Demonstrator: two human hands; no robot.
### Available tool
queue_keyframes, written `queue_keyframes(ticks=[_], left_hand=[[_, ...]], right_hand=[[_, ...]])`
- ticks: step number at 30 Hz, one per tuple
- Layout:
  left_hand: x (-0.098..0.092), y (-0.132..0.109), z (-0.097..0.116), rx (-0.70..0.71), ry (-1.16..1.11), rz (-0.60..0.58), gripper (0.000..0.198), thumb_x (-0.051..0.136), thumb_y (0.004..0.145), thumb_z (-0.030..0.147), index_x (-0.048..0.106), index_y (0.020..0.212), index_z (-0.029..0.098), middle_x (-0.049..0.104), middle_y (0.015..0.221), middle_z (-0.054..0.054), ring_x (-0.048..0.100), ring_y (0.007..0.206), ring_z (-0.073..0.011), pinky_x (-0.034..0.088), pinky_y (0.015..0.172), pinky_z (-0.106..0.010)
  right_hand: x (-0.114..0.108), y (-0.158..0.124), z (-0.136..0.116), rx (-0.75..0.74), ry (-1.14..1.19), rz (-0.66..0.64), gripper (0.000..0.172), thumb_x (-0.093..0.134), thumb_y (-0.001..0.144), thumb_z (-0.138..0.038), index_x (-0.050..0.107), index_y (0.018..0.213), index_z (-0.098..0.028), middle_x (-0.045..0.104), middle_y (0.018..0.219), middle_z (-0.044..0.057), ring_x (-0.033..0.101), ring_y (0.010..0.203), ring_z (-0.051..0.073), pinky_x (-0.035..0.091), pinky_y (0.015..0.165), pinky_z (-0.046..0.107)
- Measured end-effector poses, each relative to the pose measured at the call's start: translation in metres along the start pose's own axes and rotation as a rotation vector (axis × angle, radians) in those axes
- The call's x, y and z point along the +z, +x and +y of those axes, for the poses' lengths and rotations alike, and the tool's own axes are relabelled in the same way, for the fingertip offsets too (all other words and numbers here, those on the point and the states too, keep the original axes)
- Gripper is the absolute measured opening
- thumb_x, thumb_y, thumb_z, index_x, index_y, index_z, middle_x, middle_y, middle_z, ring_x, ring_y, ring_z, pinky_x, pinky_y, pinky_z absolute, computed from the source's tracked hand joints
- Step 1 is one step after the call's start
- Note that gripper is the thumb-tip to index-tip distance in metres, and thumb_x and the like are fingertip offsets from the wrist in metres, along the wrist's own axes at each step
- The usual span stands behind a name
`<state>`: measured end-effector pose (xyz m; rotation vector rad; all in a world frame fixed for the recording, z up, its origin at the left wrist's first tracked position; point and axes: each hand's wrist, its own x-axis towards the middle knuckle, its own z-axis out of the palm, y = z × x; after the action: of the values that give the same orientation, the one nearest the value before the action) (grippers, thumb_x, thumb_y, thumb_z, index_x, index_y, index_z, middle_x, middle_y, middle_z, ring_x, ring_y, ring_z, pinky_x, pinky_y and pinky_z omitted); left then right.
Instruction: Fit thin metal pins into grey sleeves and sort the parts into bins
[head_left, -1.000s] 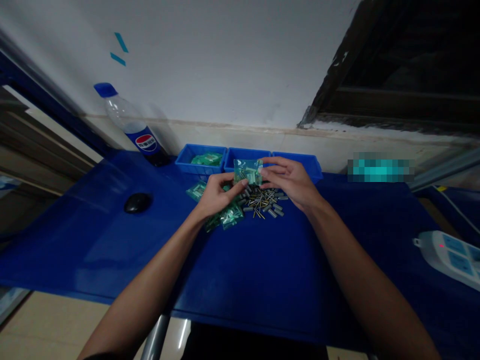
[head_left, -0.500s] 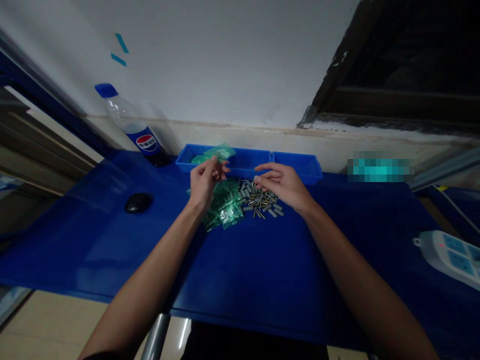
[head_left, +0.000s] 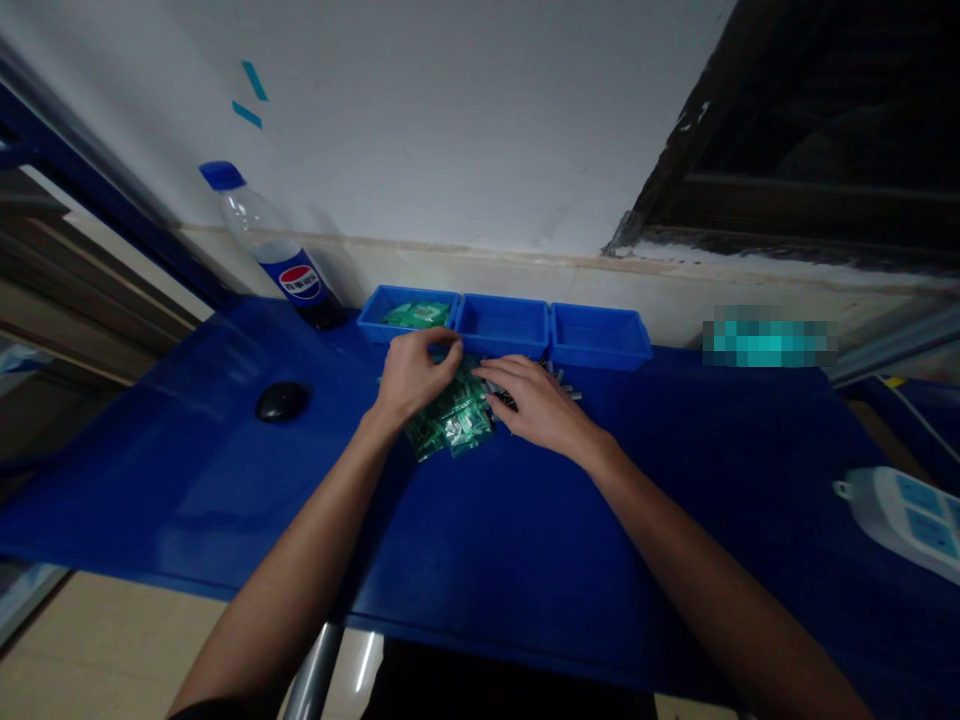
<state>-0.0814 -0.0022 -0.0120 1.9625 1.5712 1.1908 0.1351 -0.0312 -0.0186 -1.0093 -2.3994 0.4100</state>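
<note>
My left hand (head_left: 418, 372) reaches over the far part of a pile of green clear plastic bags (head_left: 454, 415). Its thumb and curved forefinger stand apart, and no object shows between them. To the right, my right hand (head_left: 531, 402) is palm down over the loose metal pieces (head_left: 566, 385), its fingers loosely bent and apart. That hand hides most of the grey cylinders and thin pins. Several green bags (head_left: 420, 314) lie in the left compartment of the blue trays (head_left: 504, 345) behind my hands.
A Pepsi bottle (head_left: 289, 265) stands at the back left against the wall. A black computer mouse (head_left: 282, 401) lies on the blue table (head_left: 480, 550). On the right is a white power strip (head_left: 900, 520); a blurred turquoise item (head_left: 765, 340) sits near the wall.
The green bag by my left fingers has been let go and lies in the left tray. My left hand has lowered toward the bag pile, and my right hand has moved left and down.
</note>
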Motion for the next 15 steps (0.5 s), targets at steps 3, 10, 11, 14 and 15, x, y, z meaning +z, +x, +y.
queue_keyframes(ticks=[3,10,11,14,15], left_hand=[[-0.018,0.000,0.001,0.091,0.150,-0.146,0.025,0.076,0.080,0.031,0.083,0.104,0.025,0.082,0.102,-0.007,0.075,0.097,-0.0301,0.058,0.089,-0.038],[-0.028,-0.008,-0.003,0.032,0.111,-0.296,0.044,0.082,0.066,0.018,0.081,0.109,0.029,0.081,0.109,-0.008,0.075,0.104,-0.0318,0.060,0.081,-0.033],[-0.027,-0.010,-0.004,0.036,0.155,-0.298,0.048,0.081,0.066,0.016,0.081,0.112,0.029,0.081,0.110,-0.008,0.075,0.103,-0.0322,0.060,0.082,-0.033],[-0.025,-0.015,-0.004,0.079,0.287,-0.287,0.054,0.077,0.072,0.013,0.078,0.124,0.028,0.081,0.112,-0.010,0.076,0.099,-0.0334,0.059,0.087,-0.038],[-0.024,-0.016,-0.004,0.091,0.308,-0.274,0.053,0.075,0.075,0.014,0.078,0.127,0.027,0.081,0.112,-0.011,0.076,0.097,-0.0334,0.058,0.088,-0.040]], right_hand=[[0.000,0.000,0.000,0.009,-0.002,0.002,0.033,0.061,0.101,-0.018,0.071,0.133,-0.019,0.075,0.134,0.013,0.063,0.130,0.029,0.050,0.113,0.051],[-0.006,0.000,0.003,0.004,0.039,0.023,0.029,0.061,0.102,-0.018,0.074,0.127,-0.025,0.077,0.129,0.009,0.067,0.124,0.027,0.052,0.109,0.048],[-0.007,0.000,0.003,0.005,0.046,0.028,0.029,0.061,0.102,-0.018,0.074,0.127,-0.025,0.077,0.129,0.009,0.068,0.123,0.027,0.053,0.109,0.047],[-0.007,0.001,0.001,0.018,0.071,0.058,0.028,0.061,0.101,-0.017,0.074,0.125,-0.025,0.078,0.127,0.008,0.069,0.120,0.026,0.054,0.107,0.047],[-0.007,0.001,0.001,0.024,0.081,0.075,0.028,0.061,0.101,-0.016,0.075,0.123,-0.025,0.079,0.125,0.008,0.070,0.119,0.026,0.054,0.107,0.046]])
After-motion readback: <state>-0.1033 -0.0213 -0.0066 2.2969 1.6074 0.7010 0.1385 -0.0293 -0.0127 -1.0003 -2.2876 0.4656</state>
